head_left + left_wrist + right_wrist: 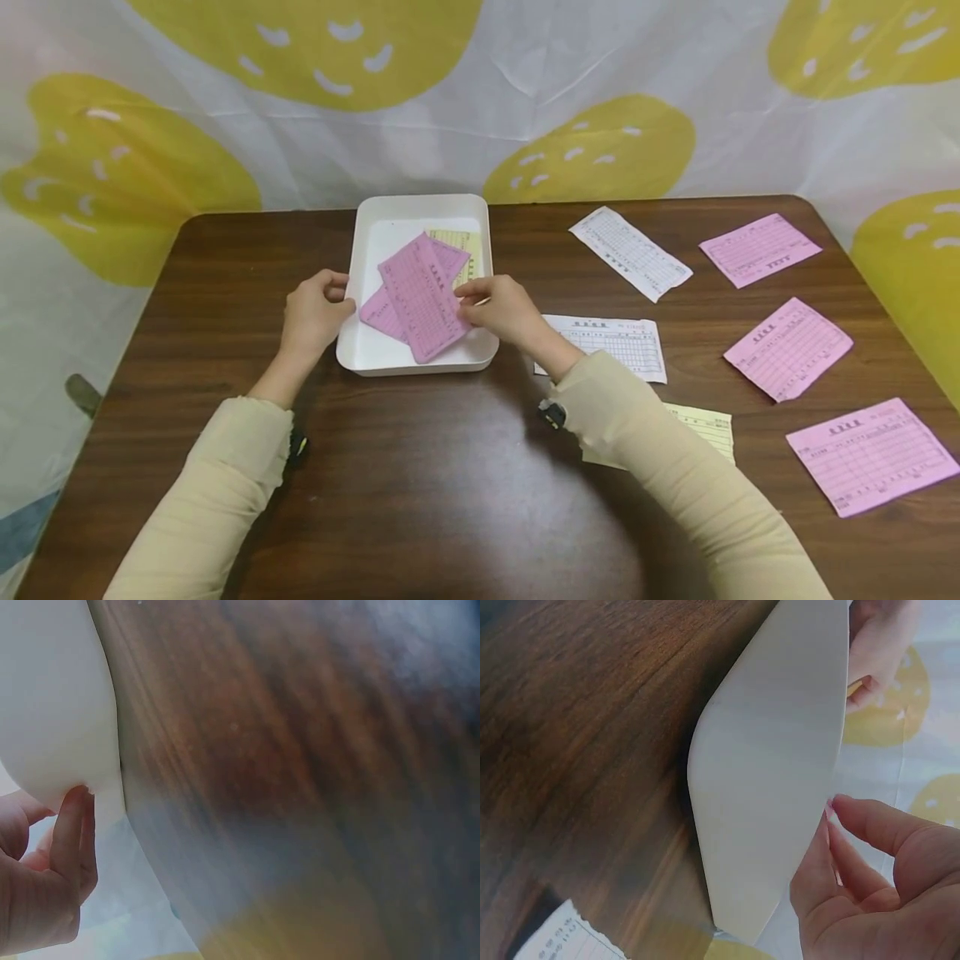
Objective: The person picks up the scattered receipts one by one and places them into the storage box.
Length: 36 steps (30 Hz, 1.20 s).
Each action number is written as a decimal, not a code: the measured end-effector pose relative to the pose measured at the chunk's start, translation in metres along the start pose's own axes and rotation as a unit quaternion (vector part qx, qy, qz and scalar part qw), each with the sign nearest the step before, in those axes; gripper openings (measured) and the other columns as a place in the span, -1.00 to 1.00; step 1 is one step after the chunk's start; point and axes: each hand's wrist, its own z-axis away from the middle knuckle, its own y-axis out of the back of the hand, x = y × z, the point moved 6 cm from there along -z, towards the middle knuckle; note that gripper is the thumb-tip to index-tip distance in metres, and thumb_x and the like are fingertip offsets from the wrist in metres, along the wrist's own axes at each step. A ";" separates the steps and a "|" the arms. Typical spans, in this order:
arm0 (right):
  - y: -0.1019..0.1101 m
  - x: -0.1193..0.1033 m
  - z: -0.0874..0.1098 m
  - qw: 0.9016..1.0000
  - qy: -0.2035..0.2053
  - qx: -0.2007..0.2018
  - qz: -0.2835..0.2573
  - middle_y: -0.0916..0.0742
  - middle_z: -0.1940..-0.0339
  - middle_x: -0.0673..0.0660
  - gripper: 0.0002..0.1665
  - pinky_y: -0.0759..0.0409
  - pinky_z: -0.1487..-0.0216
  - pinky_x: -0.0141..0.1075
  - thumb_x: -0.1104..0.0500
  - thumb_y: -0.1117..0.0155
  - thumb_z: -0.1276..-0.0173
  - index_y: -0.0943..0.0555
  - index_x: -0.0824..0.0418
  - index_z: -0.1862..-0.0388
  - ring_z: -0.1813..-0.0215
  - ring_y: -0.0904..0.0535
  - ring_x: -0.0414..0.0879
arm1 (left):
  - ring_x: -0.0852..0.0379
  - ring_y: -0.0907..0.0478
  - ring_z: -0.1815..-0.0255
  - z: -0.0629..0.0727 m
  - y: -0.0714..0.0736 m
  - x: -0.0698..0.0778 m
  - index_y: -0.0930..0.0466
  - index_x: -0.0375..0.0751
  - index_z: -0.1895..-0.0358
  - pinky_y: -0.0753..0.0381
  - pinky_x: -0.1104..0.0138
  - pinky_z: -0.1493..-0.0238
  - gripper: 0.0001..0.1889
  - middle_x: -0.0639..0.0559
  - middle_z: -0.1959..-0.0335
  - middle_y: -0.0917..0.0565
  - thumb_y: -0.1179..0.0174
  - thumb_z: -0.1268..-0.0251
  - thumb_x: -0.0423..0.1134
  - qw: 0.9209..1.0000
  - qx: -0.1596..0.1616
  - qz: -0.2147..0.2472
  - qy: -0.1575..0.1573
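A white plastic tray point(420, 367) stands toward the back of the table. In it lie a yellow printed slip point(463, 242) and a pink slip point(382, 312), with another pink slip point(426, 300) on top. My left hand point(313, 312) holds the tray's left rim; in the left wrist view its fingers point(71, 829) press the outer wall. Over the right rim, my right hand point(506, 310) pinches the edge of the top pink slip between thumb and finger. A speck of pink shows at those fingertips point(840, 801) in the right wrist view.
Right of the tray lie two white slips, one farther back point(630, 252) and one nearer point(607, 346). A yellow slip point(705, 429) is partly under my right sleeve. Three pink slips point(873, 454) line the right side of the brown table point(420, 483). A patterned cloth hangs behind.
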 end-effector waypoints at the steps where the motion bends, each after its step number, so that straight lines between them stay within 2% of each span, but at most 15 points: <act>1: 0.001 0.000 0.000 1.000 0.006 -0.001 0.002 -0.75 0.11 0.27 -0.58 -0.57 0.18 -0.41 0.31 -0.22 -0.22 -0.61 0.31 -0.08 0.17 -0.69 -0.05 | -0.20 -0.61 0.03 0.000 0.000 0.000 -0.54 -0.33 -0.11 -0.57 0.08 0.06 -0.59 -0.34 0.07 -0.69 -0.08 -0.15 -0.37 1.000 0.001 0.000 -0.001; 10: 0.016 0.001 0.001 0.999 0.045 0.005 0.015 -0.75 0.09 0.27 -0.62 -0.60 0.06 -0.30 0.25 -0.22 -0.26 -0.62 0.31 -0.07 0.06 -0.69 0.03 | -0.19 -0.62 0.05 -0.001 -0.001 0.000 -0.54 -0.33 -0.12 -0.60 0.09 0.08 -0.59 -0.34 0.07 -0.68 -0.08 -0.16 -0.38 1.000 -0.001 0.001 0.001; 14: 0.026 0.005 0.001 0.999 0.048 0.010 0.009 -0.74 0.10 0.30 -0.63 -0.55 0.17 -0.38 0.26 -0.22 -0.27 -0.61 0.34 -0.05 0.10 -0.66 0.03 | -0.18 -0.62 0.06 -0.002 -0.001 0.000 -0.54 -0.33 -0.12 -0.61 0.09 0.09 -0.59 -0.34 0.08 -0.68 -0.08 -0.16 -0.37 1.000 -0.001 0.000 0.001; 18: 0.039 0.016 0.002 0.999 0.031 0.008 -0.004 -0.73 0.09 0.32 -0.62 -0.54 0.23 -0.44 0.25 -0.22 -0.29 -0.60 0.33 -0.08 0.14 -0.65 -0.02 | -0.18 -0.62 0.06 -0.002 -0.001 0.000 -0.54 -0.33 -0.12 -0.61 0.08 0.08 -0.59 -0.35 0.08 -0.68 -0.08 -0.16 -0.38 1.000 -0.002 -0.001 0.000; 22: 0.055 0.029 0.005 1.000 0.020 0.007 -0.014 -0.73 0.06 0.34 -0.60 -0.59 0.17 -0.41 0.26 -0.22 -0.29 -0.57 0.35 -0.11 0.15 -0.66 -0.07 | -0.18 -0.62 0.06 -0.001 -0.001 -0.002 -0.53 -0.33 -0.13 -0.60 0.09 0.07 -0.59 -0.34 0.07 -0.68 -0.08 -0.17 -0.38 1.000 -0.002 -0.001 0.004; 28: 0.084 0.047 0.012 1.000 0.007 0.021 -0.008 -0.70 0.05 0.40 -0.59 -0.53 0.24 -0.55 0.31 -0.20 -0.29 -0.54 0.42 -0.12 0.31 -0.60 -0.33 | -0.17 -0.62 0.07 -0.001 -0.002 -0.002 -0.54 -0.33 -0.12 -0.60 0.10 0.09 -0.59 -0.34 0.08 -0.69 -0.08 -0.16 -0.37 1.000 0.000 0.000 0.000; 36: 0.116 0.066 0.026 0.999 -0.004 0.037 0.008 -0.67 0.02 0.47 -0.57 -0.60 0.22 -0.46 0.32 -0.17 -0.31 -0.50 0.48 -0.13 0.37 -0.60 -0.39 | -0.17 -0.62 0.09 -0.001 -0.002 -0.001 -0.55 -0.34 -0.11 -0.59 0.12 0.12 -0.60 -0.34 0.10 -0.69 -0.08 -0.17 -0.37 1.000 0.002 0.000 -0.005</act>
